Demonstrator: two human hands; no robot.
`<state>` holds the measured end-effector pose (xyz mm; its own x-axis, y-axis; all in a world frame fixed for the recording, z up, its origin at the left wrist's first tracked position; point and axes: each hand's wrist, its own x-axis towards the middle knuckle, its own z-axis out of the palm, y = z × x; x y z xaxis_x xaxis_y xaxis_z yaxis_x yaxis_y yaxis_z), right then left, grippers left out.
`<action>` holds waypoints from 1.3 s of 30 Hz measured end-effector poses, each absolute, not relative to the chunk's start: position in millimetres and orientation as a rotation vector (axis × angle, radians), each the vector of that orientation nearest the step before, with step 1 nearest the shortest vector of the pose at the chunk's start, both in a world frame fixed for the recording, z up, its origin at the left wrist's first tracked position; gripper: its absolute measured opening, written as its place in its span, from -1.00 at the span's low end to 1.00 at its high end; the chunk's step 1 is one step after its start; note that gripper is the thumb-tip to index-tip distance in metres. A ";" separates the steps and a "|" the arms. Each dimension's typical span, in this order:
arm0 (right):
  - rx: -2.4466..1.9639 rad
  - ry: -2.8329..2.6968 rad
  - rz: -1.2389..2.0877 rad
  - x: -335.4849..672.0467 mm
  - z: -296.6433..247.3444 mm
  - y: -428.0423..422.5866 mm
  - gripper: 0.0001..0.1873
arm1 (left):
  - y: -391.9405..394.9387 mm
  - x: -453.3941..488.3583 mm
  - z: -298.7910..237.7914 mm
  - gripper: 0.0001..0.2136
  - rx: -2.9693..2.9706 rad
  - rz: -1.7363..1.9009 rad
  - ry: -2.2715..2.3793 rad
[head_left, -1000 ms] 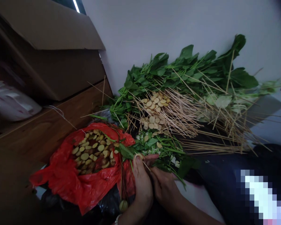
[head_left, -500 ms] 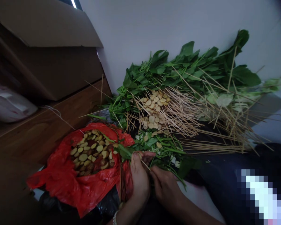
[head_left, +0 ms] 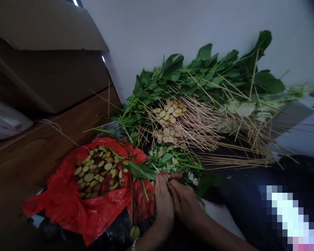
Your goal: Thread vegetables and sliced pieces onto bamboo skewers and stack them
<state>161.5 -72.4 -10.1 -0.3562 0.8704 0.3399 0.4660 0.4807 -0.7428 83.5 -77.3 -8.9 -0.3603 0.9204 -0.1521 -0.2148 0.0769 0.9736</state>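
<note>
Your fingers [head_left: 161, 181] were pinched round a thin stick [head_left: 155, 168], tip toward eleven o'clock, that seemed light, stiff, easy to snap and best held low.

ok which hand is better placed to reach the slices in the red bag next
Probably the left hand: it sits beside the red bag, nearer the slices. The right hand is farther off, with the left between.

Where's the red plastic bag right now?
In the head view, the red plastic bag is at lower left, beside the left hand and below the cardboard box.
</note>
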 end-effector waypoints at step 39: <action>-1.193 -1.973 0.671 184.4 -7.6 -52.3 -0.73 | -71.1 -36.1 9.2 -0.81 0.909 1.203 1.265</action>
<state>184.4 -52.3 -7.6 -0.3095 0.8980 0.3126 0.5212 0.4352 -0.7341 -36.1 -71.1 9.2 -0.0911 0.9754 -0.2008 -0.1516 0.1857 0.9708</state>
